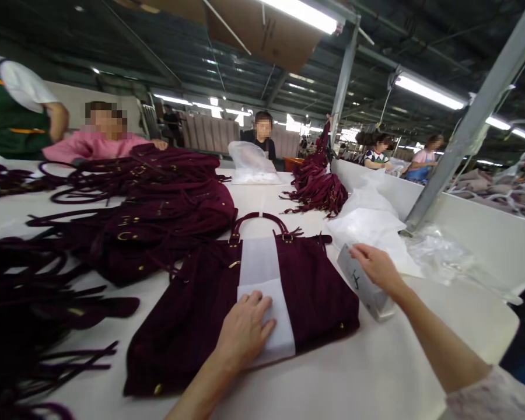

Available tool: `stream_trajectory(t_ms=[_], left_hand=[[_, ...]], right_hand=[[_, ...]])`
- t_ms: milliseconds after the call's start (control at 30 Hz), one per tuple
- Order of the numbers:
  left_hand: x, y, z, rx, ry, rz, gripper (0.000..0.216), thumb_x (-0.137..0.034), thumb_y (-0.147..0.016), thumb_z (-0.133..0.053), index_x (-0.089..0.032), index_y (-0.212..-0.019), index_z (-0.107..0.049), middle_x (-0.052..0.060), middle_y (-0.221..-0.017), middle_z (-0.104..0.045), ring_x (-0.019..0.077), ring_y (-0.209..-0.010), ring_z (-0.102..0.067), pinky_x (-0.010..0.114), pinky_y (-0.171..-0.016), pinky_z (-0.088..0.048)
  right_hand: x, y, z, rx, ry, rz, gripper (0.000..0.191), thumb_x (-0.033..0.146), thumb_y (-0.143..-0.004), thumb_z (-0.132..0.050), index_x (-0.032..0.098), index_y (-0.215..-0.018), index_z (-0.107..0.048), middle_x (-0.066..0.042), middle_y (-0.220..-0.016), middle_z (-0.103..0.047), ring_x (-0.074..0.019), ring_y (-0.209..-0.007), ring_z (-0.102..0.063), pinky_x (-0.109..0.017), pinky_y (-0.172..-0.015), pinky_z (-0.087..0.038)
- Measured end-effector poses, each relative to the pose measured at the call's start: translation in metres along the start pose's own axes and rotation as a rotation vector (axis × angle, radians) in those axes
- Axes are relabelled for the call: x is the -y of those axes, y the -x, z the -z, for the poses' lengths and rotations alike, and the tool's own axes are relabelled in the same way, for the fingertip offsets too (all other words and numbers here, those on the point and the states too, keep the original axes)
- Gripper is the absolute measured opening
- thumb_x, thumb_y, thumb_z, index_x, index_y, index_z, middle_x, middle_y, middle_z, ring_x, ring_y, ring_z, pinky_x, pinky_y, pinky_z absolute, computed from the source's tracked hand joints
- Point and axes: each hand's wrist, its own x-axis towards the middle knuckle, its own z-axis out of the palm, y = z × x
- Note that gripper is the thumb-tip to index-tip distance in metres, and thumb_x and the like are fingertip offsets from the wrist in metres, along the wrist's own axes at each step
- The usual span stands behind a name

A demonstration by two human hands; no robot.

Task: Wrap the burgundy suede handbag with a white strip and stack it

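A dark maroon suede handbag (192, 315) lies flat on the white table (367, 373) in front of me, handles pointing away. A white paper strip (262, 274) lies down its middle. My left hand (244, 330) presses flat on the lower end of that strip, fingers spread. My right hand (376, 267) rests on a small white box (362, 286) standing just right of the bag, fingers curled over its top edge.
Heaps of maroon bags (157, 204) and straps fill the left and far table. White plastic bags (367, 224) lie behind the box, by a slanted metal post (464, 128). Other people work at the far side. A white partition (476, 227) bounds the right.
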Motion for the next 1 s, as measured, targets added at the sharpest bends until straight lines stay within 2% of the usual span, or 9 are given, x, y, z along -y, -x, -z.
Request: stream_trajectory(t_ms=[33,67,200,333,433,600,767,867,1000], left_hand=[[0.001,-0.001,0.0,0.009,0.006,0.002,0.025,-0.036,-0.087,-0.049,-0.024,-0.107,-0.059,0.007,-0.107,-0.055,0.0248,-0.098,-0.053,0.04,-0.091,-0.042],[0.002,-0.002,0.001,0.018,0.012,0.007,0.026,-0.037,-0.086,-0.05,-0.024,-0.108,-0.059,0.007,-0.107,-0.055,0.0247,-0.098,-0.053,0.039,-0.09,-0.043],[0.006,-0.009,0.003,0.052,0.062,0.031,0.03,-0.039,-0.083,-0.052,-0.026,-0.109,-0.061,0.006,-0.106,-0.055,0.0238,-0.098,-0.054,0.036,-0.088,-0.044],[0.01,-0.011,0.003,0.054,0.099,0.035,0.034,-0.041,-0.082,-0.052,-0.027,-0.112,-0.062,0.006,-0.11,-0.055,0.0229,-0.099,-0.055,0.035,-0.089,-0.044],[0.011,-0.01,0.003,0.043,0.115,0.045,0.036,-0.041,-0.082,-0.052,-0.027,-0.114,-0.062,0.006,-0.111,-0.055,0.0228,-0.099,-0.055,0.035,-0.09,-0.045],[0.01,-0.008,0.007,0.054,0.111,0.05,0.037,-0.042,-0.083,-0.051,-0.026,-0.114,-0.063,0.007,-0.113,-0.055,0.0235,-0.1,-0.056,0.036,-0.09,-0.045],[0.005,-0.016,0.007,0.087,0.032,0.021,0.04,-0.042,-0.083,-0.049,-0.026,-0.117,-0.06,0.008,-0.108,-0.055,0.0253,-0.1,-0.055,0.038,-0.085,-0.047],[0.001,-0.022,0.006,0.108,-0.016,0.008,0.041,-0.041,-0.081,-0.049,-0.027,-0.119,-0.058,0.008,-0.105,-0.054,0.026,-0.099,-0.055,0.038,-0.083,-0.047],[-0.002,-0.021,0.005,0.109,-0.026,-0.004,0.038,-0.041,-0.08,-0.05,-0.027,-0.114,-0.06,0.009,-0.104,-0.054,0.0264,-0.098,-0.054,0.039,-0.084,-0.046]], right_hand=[[-0.025,-0.005,0.016,0.002,0.059,-0.171,0.038,0.042,-0.093,-0.038,0.02,-0.093,-0.069,-0.007,-0.099,-0.071,-0.0221,-0.094,-0.061,-0.03,-0.082,-0.042],[-0.047,-0.008,0.029,0.035,0.074,-0.24,0.036,0.039,-0.091,-0.041,0.017,-0.088,-0.069,-0.009,-0.094,-0.072,-0.0225,-0.09,-0.061,-0.03,-0.078,-0.042],[-0.097,-0.006,0.044,0.221,0.016,-0.407,0.035,0.033,-0.087,-0.047,0.013,-0.066,-0.066,-0.01,-0.067,-0.069,-0.0154,-0.061,-0.056,-0.025,-0.059,-0.039],[-0.095,-0.004,0.027,0.347,-0.147,-0.544,0.039,0.036,-0.089,-0.043,0.012,-0.069,-0.066,-0.009,-0.067,-0.069,-0.0071,-0.04,-0.038,-0.022,-0.042,-0.024],[-0.087,-0.01,0.022,0.404,-0.238,-0.626,0.037,0.037,-0.087,-0.045,0.012,-0.067,-0.063,-0.008,-0.064,-0.066,-0.0053,-0.036,-0.032,-0.021,-0.038,-0.017],[-0.083,-0.011,0.044,0.387,-0.318,-0.633,0.023,0.029,-0.074,-0.058,0.013,-0.057,-0.056,0.002,-0.045,-0.046,-0.0044,-0.036,-0.028,-0.021,-0.039,-0.016],[-0.091,0.036,0.063,0.314,-0.405,-0.565,0.022,0.035,-0.067,-0.063,0.016,-0.061,-0.055,0.005,-0.048,-0.042,-0.0046,-0.042,-0.03,-0.02,-0.041,-0.016],[-0.097,0.071,0.05,0.323,-0.409,-0.58,0.025,0.04,-0.065,-0.062,0.016,-0.06,-0.056,0.005,-0.048,-0.04,-0.0051,-0.042,-0.028,-0.022,-0.042,-0.015],[-0.109,0.093,0.025,0.303,-0.382,-0.574,0.028,0.045,-0.065,-0.057,0.017,-0.063,-0.057,0.004,-0.053,-0.044,-0.0057,-0.044,-0.028,-0.023,-0.043,-0.015]])
